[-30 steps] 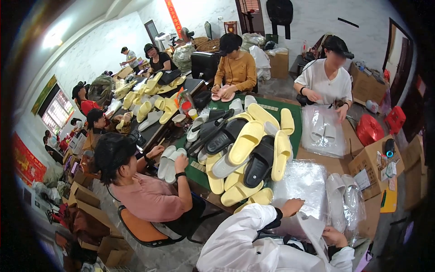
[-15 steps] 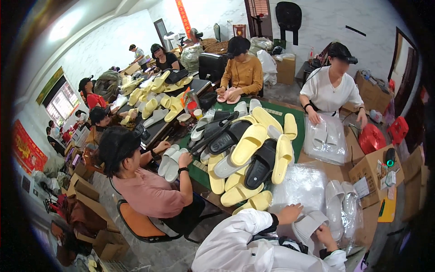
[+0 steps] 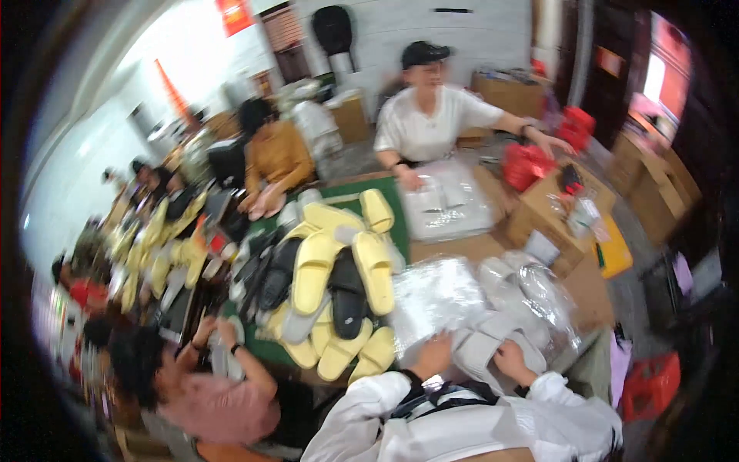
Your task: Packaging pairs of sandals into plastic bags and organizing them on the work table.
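Note:
A pair of light grey slide slippers (image 3: 479, 346) lies in front of me at the table's near edge, slightly blurred. My right hand (image 3: 512, 360) grips them, its fingers at the strap of the right slipper. Beside their left edge, my left hand (image 3: 435, 354) rests on a stack of clear plastic bags (image 3: 437, 296), fingers stretched out and holding nothing. Just beyond the slippers lies another grey pair in clear plastic (image 3: 531, 289). A heap of yellow, black and grey slides (image 3: 327, 277) stands to the left.
Across the table a person in white (image 3: 435, 115) touches a bagged stack (image 3: 446, 204) and reaches toward a red plastic bag (image 3: 527, 165). An open carton (image 3: 562, 212) stands at right, a red stool (image 3: 650, 385) beyond the table's right side. At left, a person in pink (image 3: 215, 400) handles slippers.
My view has turned right, shifting everything leftward. The person in white has stretched an arm out to the side. My right hand still holds the grey slippers, with both now showing side by side.

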Demonstrator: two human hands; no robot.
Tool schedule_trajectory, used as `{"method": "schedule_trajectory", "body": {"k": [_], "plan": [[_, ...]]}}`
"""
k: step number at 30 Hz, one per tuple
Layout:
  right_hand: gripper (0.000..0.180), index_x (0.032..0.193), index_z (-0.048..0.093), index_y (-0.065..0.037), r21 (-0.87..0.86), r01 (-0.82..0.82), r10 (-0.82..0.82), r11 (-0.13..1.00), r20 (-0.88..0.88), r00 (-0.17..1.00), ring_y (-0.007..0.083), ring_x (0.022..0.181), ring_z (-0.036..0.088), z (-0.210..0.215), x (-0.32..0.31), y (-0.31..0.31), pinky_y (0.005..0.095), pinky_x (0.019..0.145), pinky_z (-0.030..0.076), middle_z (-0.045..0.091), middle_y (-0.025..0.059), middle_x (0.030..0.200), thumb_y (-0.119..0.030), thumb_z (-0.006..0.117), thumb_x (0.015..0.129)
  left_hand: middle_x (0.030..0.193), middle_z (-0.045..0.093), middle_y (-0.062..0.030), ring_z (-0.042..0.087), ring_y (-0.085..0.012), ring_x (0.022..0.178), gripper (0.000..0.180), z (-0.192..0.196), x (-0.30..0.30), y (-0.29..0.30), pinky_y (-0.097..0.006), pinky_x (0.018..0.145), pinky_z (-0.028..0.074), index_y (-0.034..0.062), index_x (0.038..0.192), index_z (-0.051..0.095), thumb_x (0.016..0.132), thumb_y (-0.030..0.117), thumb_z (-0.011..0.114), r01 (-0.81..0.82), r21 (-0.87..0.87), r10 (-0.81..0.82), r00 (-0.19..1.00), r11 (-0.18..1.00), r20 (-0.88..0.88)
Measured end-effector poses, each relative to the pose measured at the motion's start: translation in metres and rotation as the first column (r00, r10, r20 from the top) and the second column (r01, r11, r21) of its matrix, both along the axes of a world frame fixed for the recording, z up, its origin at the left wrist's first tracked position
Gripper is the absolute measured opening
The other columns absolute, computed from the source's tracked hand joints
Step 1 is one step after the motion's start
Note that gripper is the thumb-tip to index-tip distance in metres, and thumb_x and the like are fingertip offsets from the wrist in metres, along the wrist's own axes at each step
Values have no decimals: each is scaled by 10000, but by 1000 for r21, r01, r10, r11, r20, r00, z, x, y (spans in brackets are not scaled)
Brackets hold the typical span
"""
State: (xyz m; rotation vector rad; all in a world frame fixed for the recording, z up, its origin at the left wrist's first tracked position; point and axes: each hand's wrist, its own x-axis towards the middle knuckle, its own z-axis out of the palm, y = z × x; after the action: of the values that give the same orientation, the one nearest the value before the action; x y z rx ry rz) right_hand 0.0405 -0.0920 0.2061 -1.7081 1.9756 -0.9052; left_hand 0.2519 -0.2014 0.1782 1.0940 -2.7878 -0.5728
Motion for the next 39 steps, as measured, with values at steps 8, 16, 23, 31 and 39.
{"method": "schedule_trajectory", "body": {"k": [8, 16, 23, 31, 39], "plan": [[167, 711, 621, -62, 44, -76, 85, 996, -270, 959, 272, 849, 523, 20, 6, 9, 393, 730, 395, 557, 109, 813, -221, 568, 713, 1342, 344, -176, 349, -396, 1205, 475, -4, -16, 8, -535, 967, 295, 28, 1295, 352, 842, 155, 417, -3, 14, 3, 999, 1000, -38], [180, 791, 577, -66, 61, -226, 232, 972, -373, 898, 248, 964, 474, 17, 16, 3, 386, 799, 370, 518, 94, 924, -219, 585, 696, 1377, 297, -158, 245, -391, 1259, 466, 15, -19, 14, -569, 996, 191, 41, 1299, 355, 858, 176, 425, 20, -134, -43, 984, 991, -172], [215, 821, 572, -48, -43, -78, 54, 996, -396, 916, 296, 969, 467, 18, 30, -10, 410, 819, 362, 519, 134, 940, -215, 602, 688, 1387, 292, -139, 240, -407, 1264, 502, 38, -19, 19, -590, 994, 162, 45, 1306, 348, 826, 147, 457, 113, -209, -146, 978, 971, -148], [259, 833, 577, -27, -168, 43, -79, 985, -217, 973, 326, 972, 459, 0, 37, -36, 419, 802, 365, 520, 180, 971, -238, 615, 688, 1349, 353, -115, 277, -370, 1249, 442, 57, -23, 29, -582, 1004, 144, 101, 1266, 427, 830, 139, 491, 224, -337, -310, 923, 914, -228], [259, 957, 569, -43, -343, 112, -187, 933, -196, 963, 386, 951, 449, 21, 44, -65, 477, 816, 332, 534, 192, 1000, -222, 556, 770, 1385, 63, -322, 143, -500, 1254, 624, 35, -9, 14, -564, 1016, 127, 65, 1363, 234, 816, 154, 523, -115, -257, 15, 933, 960, -359]]}}
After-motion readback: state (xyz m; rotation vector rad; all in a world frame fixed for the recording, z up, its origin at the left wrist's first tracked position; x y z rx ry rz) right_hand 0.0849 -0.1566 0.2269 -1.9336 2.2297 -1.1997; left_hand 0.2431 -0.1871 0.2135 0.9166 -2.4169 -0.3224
